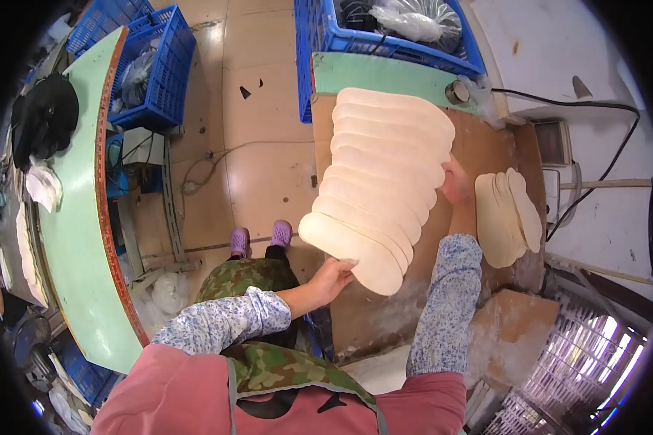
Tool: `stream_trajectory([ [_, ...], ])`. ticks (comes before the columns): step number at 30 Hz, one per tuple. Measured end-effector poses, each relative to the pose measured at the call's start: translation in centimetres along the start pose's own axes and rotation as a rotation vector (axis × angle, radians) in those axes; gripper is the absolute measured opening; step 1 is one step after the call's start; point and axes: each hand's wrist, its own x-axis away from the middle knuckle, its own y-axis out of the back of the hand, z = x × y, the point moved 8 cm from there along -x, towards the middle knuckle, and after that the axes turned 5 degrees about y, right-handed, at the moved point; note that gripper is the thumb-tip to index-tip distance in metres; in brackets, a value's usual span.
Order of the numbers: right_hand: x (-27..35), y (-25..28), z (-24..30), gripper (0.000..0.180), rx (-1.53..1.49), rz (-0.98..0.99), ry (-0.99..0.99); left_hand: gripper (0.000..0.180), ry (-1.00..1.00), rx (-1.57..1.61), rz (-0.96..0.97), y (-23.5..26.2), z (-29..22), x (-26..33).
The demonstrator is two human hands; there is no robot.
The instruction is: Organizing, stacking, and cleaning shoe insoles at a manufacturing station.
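Note:
A fanned-out row of cream insoles [388, 163] spreads before me, each one overlapping its neighbour. My left hand [331, 280] pinches the edge of the nearest insole, thumb on top. At the row's right side my right hand [455, 180] grips the insoles' ends, its fingers partly hidden by them. The row is above a brown board-topped table [384, 326]; I cannot tell whether its far end rests there. Right of my right forearm lies a smaller pile of cream insoles [508, 217].
Blue crates with bagged items stand at the far side [395, 45] and far left [152, 80]. A tape roll [457, 91] sits on the table's green far strip. A green-topped table [72, 239] runs along the left, holding black pieces [47, 119]. A black cable [595, 105] hangs at right.

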Motion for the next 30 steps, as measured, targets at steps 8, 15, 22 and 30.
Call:
stream_trajectory([
  [8, 2.2, -1.9, 5.1, 0.052, 0.205, -0.031, 0.06, 0.035, 0.089, 0.106, 0.234, -3.5, -0.7, -0.7],
  [15, 4.0, -6.0, 6.8, 0.059, 0.248, -0.069, -0.069, 0.062, 0.031, 0.162, 0.388, -6.6, -5.3, 4.9],
  [22, 2.3, -15.8, 6.9, 0.056, 0.315, 0.024, -0.05, 0.049, -0.13, 0.133, 0.352, -5.0, -9.7, 10.0],
  [30, -4.5, -34.0, -1.5, 0.054, 0.388, 0.155, -0.112, 0.048, -0.403, 0.287, 0.273, 3.5, -19.8, 22.7],
])
